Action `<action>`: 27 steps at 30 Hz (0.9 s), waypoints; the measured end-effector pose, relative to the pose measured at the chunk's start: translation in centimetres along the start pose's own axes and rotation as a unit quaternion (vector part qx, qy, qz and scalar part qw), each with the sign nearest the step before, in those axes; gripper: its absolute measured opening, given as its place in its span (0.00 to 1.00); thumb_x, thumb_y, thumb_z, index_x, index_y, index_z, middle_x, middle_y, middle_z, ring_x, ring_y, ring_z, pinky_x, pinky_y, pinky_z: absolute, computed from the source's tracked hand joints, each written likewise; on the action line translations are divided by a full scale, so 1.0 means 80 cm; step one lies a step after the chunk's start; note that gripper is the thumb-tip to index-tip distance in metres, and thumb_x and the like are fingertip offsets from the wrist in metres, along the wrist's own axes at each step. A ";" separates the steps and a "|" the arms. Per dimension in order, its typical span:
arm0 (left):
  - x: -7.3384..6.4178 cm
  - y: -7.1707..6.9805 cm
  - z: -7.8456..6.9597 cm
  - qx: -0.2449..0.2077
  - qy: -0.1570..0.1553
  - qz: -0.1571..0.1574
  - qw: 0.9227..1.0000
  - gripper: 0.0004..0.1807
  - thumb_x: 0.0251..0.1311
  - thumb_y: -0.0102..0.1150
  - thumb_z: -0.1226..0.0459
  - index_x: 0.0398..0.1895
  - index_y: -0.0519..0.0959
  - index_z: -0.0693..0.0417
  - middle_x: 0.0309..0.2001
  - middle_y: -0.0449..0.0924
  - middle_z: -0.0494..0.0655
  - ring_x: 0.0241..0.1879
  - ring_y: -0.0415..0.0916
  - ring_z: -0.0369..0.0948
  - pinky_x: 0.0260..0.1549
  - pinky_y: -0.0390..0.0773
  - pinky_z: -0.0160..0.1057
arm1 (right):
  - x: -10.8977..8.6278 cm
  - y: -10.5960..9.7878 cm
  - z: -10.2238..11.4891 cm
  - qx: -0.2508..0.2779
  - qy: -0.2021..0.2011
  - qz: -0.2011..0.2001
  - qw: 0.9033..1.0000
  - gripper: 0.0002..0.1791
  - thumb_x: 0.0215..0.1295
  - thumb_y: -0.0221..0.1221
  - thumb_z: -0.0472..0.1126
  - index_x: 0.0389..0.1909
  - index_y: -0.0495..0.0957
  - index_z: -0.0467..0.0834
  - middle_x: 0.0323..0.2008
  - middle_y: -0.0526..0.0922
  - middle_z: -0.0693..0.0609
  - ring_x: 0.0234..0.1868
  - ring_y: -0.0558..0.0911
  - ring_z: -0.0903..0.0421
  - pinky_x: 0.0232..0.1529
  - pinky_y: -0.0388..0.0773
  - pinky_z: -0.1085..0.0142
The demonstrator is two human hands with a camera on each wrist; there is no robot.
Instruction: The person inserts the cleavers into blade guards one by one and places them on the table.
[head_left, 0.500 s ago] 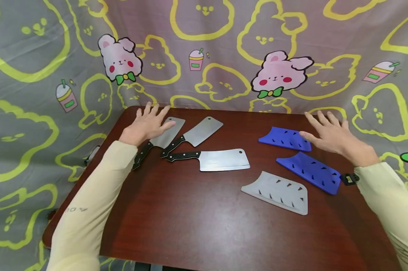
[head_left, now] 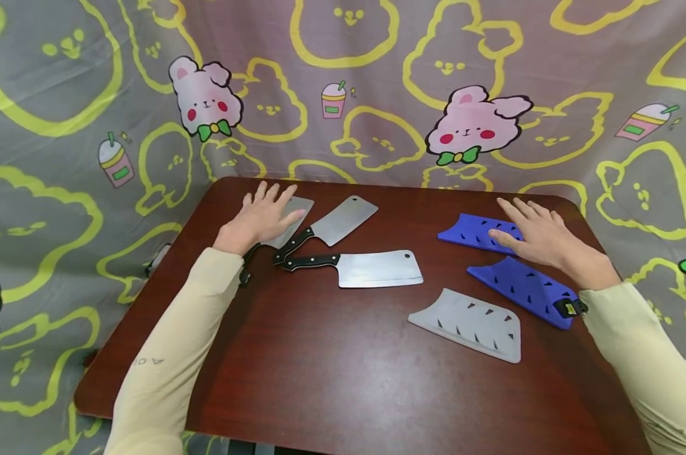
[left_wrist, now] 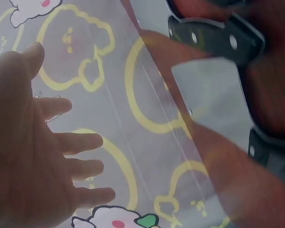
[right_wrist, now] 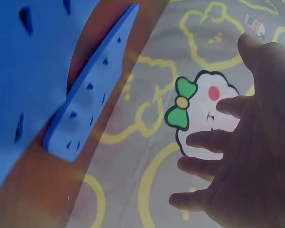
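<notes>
My left hand (head_left: 260,221) hovers with spread fingers above the leftmost cleaver (head_left: 303,204), hiding part of its blade and handle. Beside it lies a second cleaver (head_left: 345,220), its black handle end near the handle of a third cleaver (head_left: 379,269) that points right. On the right, my right hand (head_left: 539,234) is held over a blue plastic plate (head_left: 468,230) with small triangular slots, covering its right end. Just nearer lies another blue slotted plate (head_left: 513,285), then a light grey slotted plate (head_left: 470,325). Both palms look bare in the wrist views; neither hand holds anything.
Everything lies on a dark red-brown table (head_left: 320,373) with rounded corners. A grey curtain (head_left: 371,82) with yellow outlines and cartoon rabbits hangs behind it and at the left. A small black device (head_left: 570,308) sits at the right wrist.
My left hand has shifted slightly right, over the leftmost cleaver. The right hand has moved left and a little nearer, over the far blue plate. The cleavers and plates lie as before.
</notes>
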State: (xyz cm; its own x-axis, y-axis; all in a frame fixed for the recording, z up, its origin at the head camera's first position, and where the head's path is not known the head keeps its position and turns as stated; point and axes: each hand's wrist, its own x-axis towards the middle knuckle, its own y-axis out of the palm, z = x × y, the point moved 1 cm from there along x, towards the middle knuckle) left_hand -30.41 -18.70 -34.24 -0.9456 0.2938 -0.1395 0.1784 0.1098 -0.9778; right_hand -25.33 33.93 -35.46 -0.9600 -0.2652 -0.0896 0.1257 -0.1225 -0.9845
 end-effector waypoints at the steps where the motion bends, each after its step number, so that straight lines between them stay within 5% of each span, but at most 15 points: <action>1: 0.001 0.002 -0.003 -0.005 0.003 -0.001 1.000 0.43 0.69 0.30 0.34 0.80 0.38 0.41 0.79 0.37 0.62 0.78 0.26 0.61 0.70 0.36 0.68 | -0.001 0.002 0.001 0.010 -0.002 -0.002 1.000 0.48 0.70 0.43 0.69 0.79 0.35 0.49 0.75 0.44 0.28 0.73 0.44 0.25 0.65 0.38 0.27; 16: -0.009 0.039 -0.039 -0.085 0.054 -0.066 0.993 0.39 0.71 0.35 0.38 0.78 0.48 0.46 0.76 0.52 0.57 0.77 0.43 0.58 0.70 0.48 0.64 | -0.024 0.036 0.021 0.120 -0.017 -0.007 0.993 0.46 0.69 0.52 0.63 0.79 0.42 0.50 0.73 0.50 0.30 0.73 0.49 0.27 0.64 0.50 0.27; 27: -0.017 0.067 -0.055 -0.116 0.064 -0.048 0.990 0.38 0.72 0.39 0.41 0.78 0.49 0.47 0.75 0.53 0.60 0.75 0.47 0.59 0.69 0.52 0.64 | -0.041 0.058 0.051 0.138 -0.052 0.016 0.989 0.44 0.66 0.56 0.63 0.75 0.54 0.46 0.65 0.65 0.34 0.64 0.67 0.35 0.58 0.68 0.34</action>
State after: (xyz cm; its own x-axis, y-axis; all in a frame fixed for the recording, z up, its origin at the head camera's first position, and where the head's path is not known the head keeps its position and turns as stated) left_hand -26.93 -14.31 -38.58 -0.9219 0.3873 -0.0116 0.1606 0.3546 -0.9211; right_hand -20.59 30.35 -39.14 -0.9251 -0.3689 -0.0902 0.2332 -0.3644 -0.9016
